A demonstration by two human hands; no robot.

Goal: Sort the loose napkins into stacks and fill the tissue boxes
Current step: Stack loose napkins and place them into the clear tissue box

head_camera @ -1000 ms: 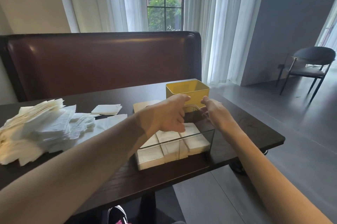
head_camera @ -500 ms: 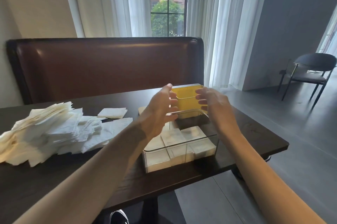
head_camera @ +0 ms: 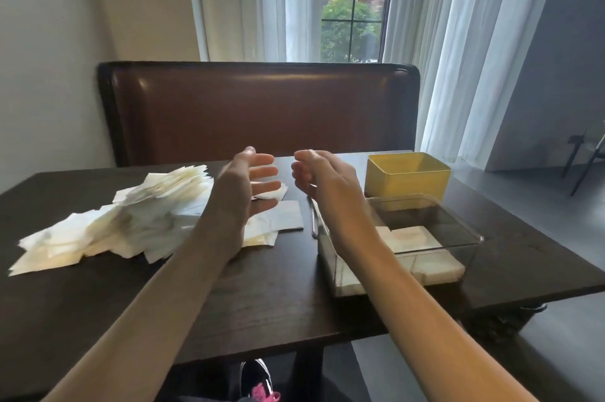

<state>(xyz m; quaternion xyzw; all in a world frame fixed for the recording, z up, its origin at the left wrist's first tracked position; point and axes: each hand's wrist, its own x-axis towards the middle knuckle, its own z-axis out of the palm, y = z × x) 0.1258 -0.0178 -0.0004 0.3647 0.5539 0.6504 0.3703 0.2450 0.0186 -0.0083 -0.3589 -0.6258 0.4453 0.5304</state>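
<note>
The dark table (head_camera: 262, 303) carries everything within arm's reach. A sprawling heap of loose napkins (head_camera: 131, 225) lies toward its left edge, likely the unsorted supply. At the right edge sits a clear tissue box (head_camera: 458, 231), partly filled with folded stacks, and a yellow box (head_camera: 407, 177) stands behind it toward the far right corner, probably next to fill. The left hand (head_camera: 242, 195) and right hand (head_camera: 324, 179) hover mid-table, palms facing, fingers released and holding nothing, seemingly poised to gather napkins.
</note>
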